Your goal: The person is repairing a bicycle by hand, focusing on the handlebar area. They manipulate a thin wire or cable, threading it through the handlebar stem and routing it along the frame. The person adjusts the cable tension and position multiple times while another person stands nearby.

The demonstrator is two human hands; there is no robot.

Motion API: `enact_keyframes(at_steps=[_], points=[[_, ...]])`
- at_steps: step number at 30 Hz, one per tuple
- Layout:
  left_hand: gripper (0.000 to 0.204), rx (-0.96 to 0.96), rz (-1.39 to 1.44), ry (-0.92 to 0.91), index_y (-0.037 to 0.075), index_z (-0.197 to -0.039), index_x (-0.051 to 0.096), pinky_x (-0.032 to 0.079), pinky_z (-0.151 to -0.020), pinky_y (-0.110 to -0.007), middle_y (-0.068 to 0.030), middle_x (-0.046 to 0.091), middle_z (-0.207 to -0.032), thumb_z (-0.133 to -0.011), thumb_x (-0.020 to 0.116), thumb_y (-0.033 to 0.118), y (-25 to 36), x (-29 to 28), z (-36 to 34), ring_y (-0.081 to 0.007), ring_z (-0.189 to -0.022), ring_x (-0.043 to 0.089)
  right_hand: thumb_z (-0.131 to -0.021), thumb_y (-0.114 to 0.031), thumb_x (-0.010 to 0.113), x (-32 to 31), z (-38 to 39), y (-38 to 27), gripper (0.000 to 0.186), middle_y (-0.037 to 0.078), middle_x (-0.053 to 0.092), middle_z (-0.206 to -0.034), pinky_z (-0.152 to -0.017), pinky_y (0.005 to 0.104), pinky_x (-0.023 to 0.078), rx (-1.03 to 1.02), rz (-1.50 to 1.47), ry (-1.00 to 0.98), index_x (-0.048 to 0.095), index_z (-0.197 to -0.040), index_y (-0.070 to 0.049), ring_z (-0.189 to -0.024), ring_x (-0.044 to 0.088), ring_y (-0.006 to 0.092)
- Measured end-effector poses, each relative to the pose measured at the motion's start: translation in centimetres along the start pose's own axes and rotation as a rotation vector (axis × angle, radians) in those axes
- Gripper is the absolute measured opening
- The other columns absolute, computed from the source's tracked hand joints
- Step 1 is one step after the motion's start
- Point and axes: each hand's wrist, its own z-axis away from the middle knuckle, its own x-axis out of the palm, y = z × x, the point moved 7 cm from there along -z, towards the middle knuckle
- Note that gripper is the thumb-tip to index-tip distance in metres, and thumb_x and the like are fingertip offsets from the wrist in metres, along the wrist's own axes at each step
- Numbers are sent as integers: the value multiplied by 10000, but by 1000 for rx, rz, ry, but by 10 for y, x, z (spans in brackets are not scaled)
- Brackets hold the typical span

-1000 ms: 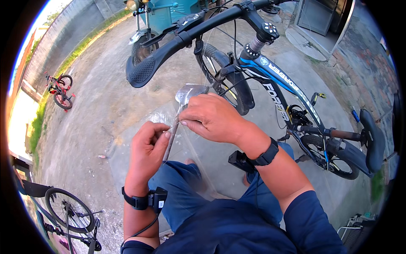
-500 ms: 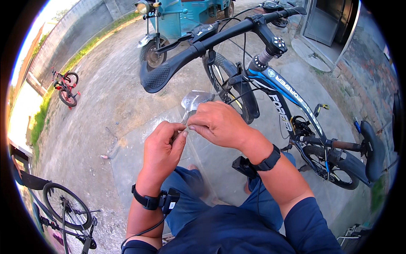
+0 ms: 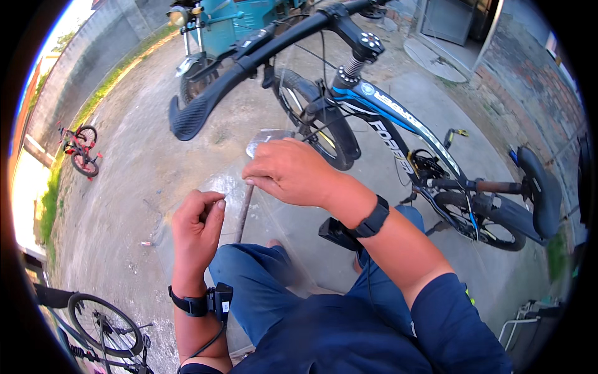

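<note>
My left hand [image 3: 198, 218] is closed, thumb against the forefinger; anything in that pinch is too small to make out. To its right and a little farther away, my right hand [image 3: 288, 171] pinches thumb to fingers, palm down, and what it may hold is hidden. A gap separates the two hands. Below the right hand in the picture runs the shaft of a shovel [image 3: 245, 215], its metal blade showing just past the fingers; whether hand and shaft touch, I cannot tell. A black and blue bicycle [image 3: 392, 140] stands ahead and to the right, with its handlebar grip [image 3: 190, 118] beyond my hands.
A blue three-wheeled vehicle [image 3: 233, 28] stands at the back. Far left is a small red bicycle [image 3: 82, 149]; another bicycle's wheel [image 3: 106, 324] shows at the lower left. A doorway [image 3: 458, 28] opens at the upper right. Straps with small black devices circle both my wrists.
My hands were fingertip to fingertip at a tiny thing and have come apart, the left drawing left and down. The whole view has shifted, moving the bicycle left in the picture.
</note>
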Motion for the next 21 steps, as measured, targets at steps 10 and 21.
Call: enact_keyframes(at_steps=[10, 21], points=[[64, -181, 62, -18, 2, -1002, 623, 402, -727, -212, -7, 555, -885, -944, 595, 7, -29, -14, 6, -70, -797, 483, -873, -256, 637, 2, 1, 10, 135, 48, 599, -801, -739, 425, 456, 2, 34, 28, 702, -852, -140, -826, 607, 279], [44, 49, -149, -60, -17, -957, 630, 412, -722, -245, -43, 536, -827, -938, 595, 1, 26, 21, -17, -129, -767, 508, -852, -253, 638, 3, 1, 10, 136, 62, 622, -770, -698, 450, 478, 6, 1, 78, 708, -804, -147, -807, 634, 297]])
